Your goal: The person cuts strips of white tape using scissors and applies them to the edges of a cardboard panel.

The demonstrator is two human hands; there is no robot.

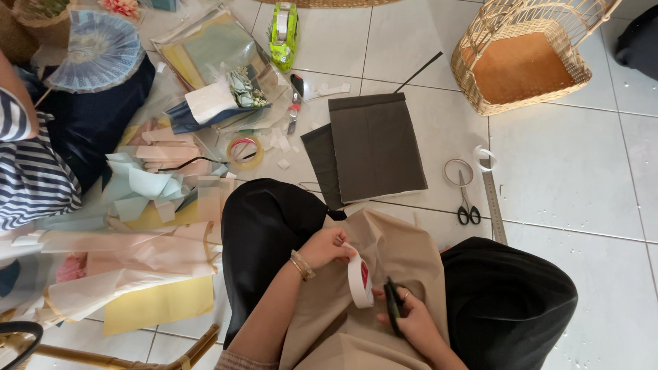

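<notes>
My left hand (pixel 327 247) grips a roll of white tape (pixel 359 279) with a red core, held upright over a sheet of tan paper (pixel 384 247) that lies across my lap. My right hand (pixel 411 321) is closed on black-handled scissors (pixel 393 301), whose blades point up toward the tape roll. A beaded bracelet sits on my left wrist. Both hands hover close together above the tan paper, between my black-clad knees.
Dark grey paper sheets (pixel 375 147) lie on the white tile floor ahead. Another pair of scissors (pixel 467 205), tape rings, a metal ruler (pixel 493 205) and a wicker basket (pixel 524 55) are to the right. Pastel paper scraps (pixel 147 199) and a person in stripes (pixel 27 171) are left.
</notes>
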